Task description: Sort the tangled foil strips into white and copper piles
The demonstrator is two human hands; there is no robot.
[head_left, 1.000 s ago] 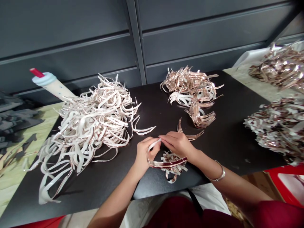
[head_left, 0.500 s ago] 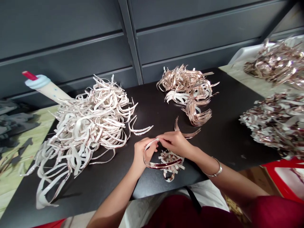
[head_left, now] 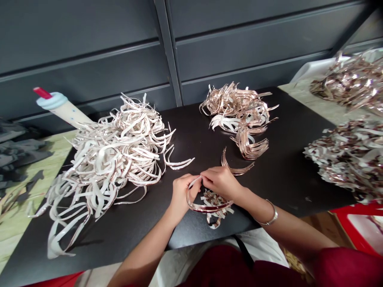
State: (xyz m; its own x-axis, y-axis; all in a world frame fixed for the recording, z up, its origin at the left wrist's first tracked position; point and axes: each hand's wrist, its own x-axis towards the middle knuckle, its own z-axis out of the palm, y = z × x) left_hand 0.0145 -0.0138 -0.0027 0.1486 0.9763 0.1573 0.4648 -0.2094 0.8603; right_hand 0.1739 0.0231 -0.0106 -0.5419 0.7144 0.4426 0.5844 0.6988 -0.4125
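Observation:
My left hand [head_left: 183,195] and my right hand [head_left: 220,182] meet near the front of the black table, both closed on a narrow curved strip [head_left: 206,208]. One face of the strip is white, the other shiny rose-gold. It loops down from the left fingers and bends toward the right wrist. The fingertips pinch its end, with the exact grip partly hidden. Below my right hand lies a small heap of short strip pieces [head_left: 214,221]. Just beyond the hands rests a small rose-gold bundle of strips [head_left: 236,169].
A large tangle of white strips [head_left: 119,151] covers the table's left part. Rose-gold strips [head_left: 236,99] lie at the back right. Piles of cut pieces [head_left: 350,159] sit at the right edge. A tumbler [head_left: 67,111] leans behind the tangle, before a dark panelled wall [head_left: 113,75].
The hands have shifted slightly within the picture, and the fingers of my right hand are curled in more closely. The strip's loop looks a little narrower. The whole view has moved slightly.

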